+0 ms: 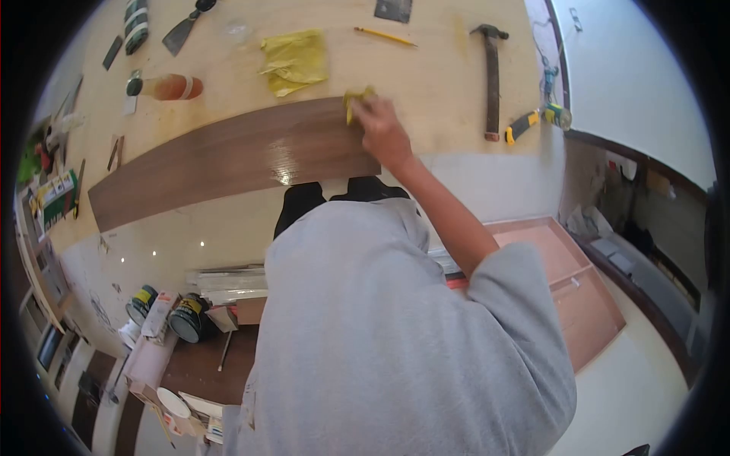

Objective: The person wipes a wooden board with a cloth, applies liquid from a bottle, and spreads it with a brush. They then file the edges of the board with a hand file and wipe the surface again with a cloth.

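A long brown wood-grain board (220, 154) lies across the front of the pale worktable (433, 83), with a bright reflection on its surface. At the board's right end, my right hand (380, 133) holds a crumpled yellow cloth (354, 103) between closed fingers, over the far edge. Beyond the board, a second yellow cloth (295, 61) lies creased on the table. My left hand is not visible.
A bottle of orange liquid (171, 87) lies at the left. A pencil (385, 36), a hammer (492, 83), a yellow utility knife (522, 128) and a scraper (181, 34) rest on the table. Cans (190, 318) stand below left.
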`<state>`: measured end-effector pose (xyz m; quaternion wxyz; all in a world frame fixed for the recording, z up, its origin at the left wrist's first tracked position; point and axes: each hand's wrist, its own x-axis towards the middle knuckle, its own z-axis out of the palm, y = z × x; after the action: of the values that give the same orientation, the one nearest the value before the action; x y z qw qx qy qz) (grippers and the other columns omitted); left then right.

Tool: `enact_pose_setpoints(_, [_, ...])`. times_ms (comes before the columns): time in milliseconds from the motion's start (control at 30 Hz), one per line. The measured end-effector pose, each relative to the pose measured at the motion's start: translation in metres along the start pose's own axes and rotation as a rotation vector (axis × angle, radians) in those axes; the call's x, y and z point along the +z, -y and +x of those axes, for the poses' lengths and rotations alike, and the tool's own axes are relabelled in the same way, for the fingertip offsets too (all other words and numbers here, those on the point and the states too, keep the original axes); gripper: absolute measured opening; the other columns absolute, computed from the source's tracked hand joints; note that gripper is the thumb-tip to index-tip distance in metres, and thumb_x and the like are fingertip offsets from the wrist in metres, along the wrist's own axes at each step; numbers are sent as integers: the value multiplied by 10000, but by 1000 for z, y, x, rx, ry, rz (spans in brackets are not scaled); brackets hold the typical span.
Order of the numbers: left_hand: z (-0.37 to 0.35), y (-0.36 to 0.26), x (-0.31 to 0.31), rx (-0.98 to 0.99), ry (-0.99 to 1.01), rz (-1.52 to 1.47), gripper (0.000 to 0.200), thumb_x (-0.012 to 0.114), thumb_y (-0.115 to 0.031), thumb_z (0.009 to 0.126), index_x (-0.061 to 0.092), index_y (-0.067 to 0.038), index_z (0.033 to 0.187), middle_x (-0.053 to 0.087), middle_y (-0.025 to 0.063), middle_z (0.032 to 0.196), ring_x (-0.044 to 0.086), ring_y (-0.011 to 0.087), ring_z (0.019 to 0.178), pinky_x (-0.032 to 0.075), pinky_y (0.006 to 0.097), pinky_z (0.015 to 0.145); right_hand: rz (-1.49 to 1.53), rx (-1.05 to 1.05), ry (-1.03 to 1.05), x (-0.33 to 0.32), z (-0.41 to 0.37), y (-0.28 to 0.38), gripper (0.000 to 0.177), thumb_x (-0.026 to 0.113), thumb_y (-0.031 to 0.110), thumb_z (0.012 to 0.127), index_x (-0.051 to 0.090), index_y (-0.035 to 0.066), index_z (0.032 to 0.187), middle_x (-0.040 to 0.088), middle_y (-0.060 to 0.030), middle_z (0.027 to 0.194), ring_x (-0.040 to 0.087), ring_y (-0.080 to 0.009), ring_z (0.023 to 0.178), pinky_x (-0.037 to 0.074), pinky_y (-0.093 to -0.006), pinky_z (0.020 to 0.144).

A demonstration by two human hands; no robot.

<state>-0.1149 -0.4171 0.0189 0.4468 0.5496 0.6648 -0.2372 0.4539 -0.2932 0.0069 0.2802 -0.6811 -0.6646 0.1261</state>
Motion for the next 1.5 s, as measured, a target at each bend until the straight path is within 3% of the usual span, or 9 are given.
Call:
enact_pose_setpoints(167, [-30, -9, 29, -45, -56, -68, 530, 708, -413, 925, 712, -107, 1358, 757, 269, 1019, 737, 447, 1008, 562, 537, 872, 178, -304, 224, -10, -52, -15, 601, 638, -97, 754, 703, 72, 1327, 637, -189, 1296, 582, -396, 1283, 508, -461, 1109])
enact_pose_setpoints(367, [-81, -2, 65, -139, -115, -154, 514, 701, -396, 932, 711, -98, 1351, 753, 275, 1019, 735, 454, 1008, 561, 539, 865, 14, 8, -4, 9, 60, -4, 555, 619, -115, 755, 701, 17, 1288, 639, -198, 1233, 595, -392, 1171, 541, -420, 1012])
enact_pose_setpoints(533, [-104, 9, 114, -210, -123, -235, 501, 695, -381, 938, 710, -90, 1346, 750, 279, 1020, 732, 459, 1008, 560, 541, 859, 131, -440, 194, 39, -3, 55, 559, 631, -111, 773, 706, 11, 1313, 622, -175, 1250, 606, -371, 1160, 544, -418, 1008])
enact_pose_setpoints(733, [-111, 31, 163, -246, -122, -338, 486, 688, -364, 945, 709, -81, 1339, 747, 285, 1021, 730, 466, 1007, 559, 543, 851, 94, -126, 64, -23, -32, 22, 368, 749, -2, 908, 749, 36, 1274, 633, -170, 1188, 643, -360, 1070, 554, -439, 906])
enact_pose_setpoints(867, [-93, 39, 170, -197, -117, -392, 475, 684, -352, 950, 709, -75, 1335, 745, 289, 1021, 728, 470, 1007, 559, 545, 846, -22, -303, 111, 14, -25, 40, 366, 732, -47, 852, 758, 12, 1212, 650, -163, 1153, 653, -351, 1067, 557, -425, 915])
enact_pose_setpoints(1100, [-51, 44, 109, -102, -238, -466, 457, 676, -332, 958, 708, -64, 1327, 741, 295, 1022, 724, 478, 1007, 558, 547, 837, 236, -506, 155, 196, 75, 230, 379, 643, -15, 840, 699, -10, 1215, 623, -115, 1226, 622, -296, 1110, 550, -399, 975])
enact_pose_setpoints(1233, [-15, 105, 98, -93, -362, -405, 419, 684, -310, 961, 699, -33, 1275, 726, 313, 1043, 705, 511, 1014, 554, 560, 807, 178, -502, 187, 182, 77, 232, 348, 652, 10, 851, 710, 11, 1195, 630, -110, 1170, 627, -304, 1091, 565, -406, 939])
enact_pose_setpoints(1333, [2, 180, 134, -31, -216, -416, 388, 694, -281, 956, 705, -15, 1238, 717, 320, 1073, 690, 526, 1042, 562, 559, 817, 159, -369, 91, 117, 32, 176, 306, 734, -44, 819, 806, 83, 1089, 689, -125, 1113, 673, -337, 1021, 572, -424, 907])
enact_pose_setpoints(1500, [-31, 161, 101, -23, -263, -445, 363, 725, -244, 936, 737, 13, 1191, 728, 312, 1029, 704, 510, 1020, 573, 539, 812, -27, 133, -133, 62, -21, 110, 309, 764, -44, 866, 800, 75, 1149, 645, -130, 1080, 675, -306, 977, 568, -413, 851])
